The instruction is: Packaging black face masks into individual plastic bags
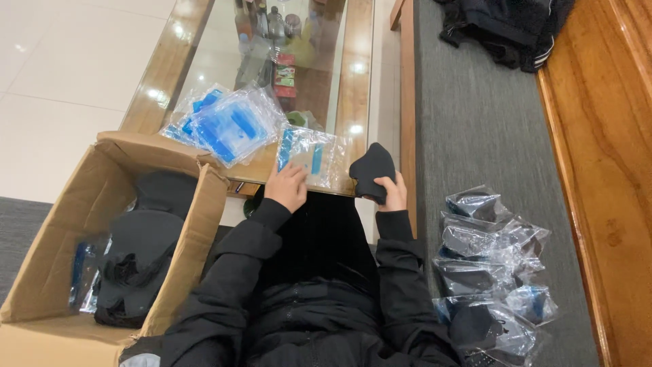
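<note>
Two arms in black sleeves reach forward. The left hand (pixel 288 185) lies palm down, fingers spread flat. The right hand (pixel 392 192), just right, is curled closed in a grip.

Setting: home living room, serving as a packing spot. Glass-topped wooden coffee surface (pixel 358 81) standing on pale floor tiles (pixel 75 75); wooden settee with grey cushion (pixel 475 129) running alongside; open cardboard box (pixel 47 272) sitting nearby.
</note>
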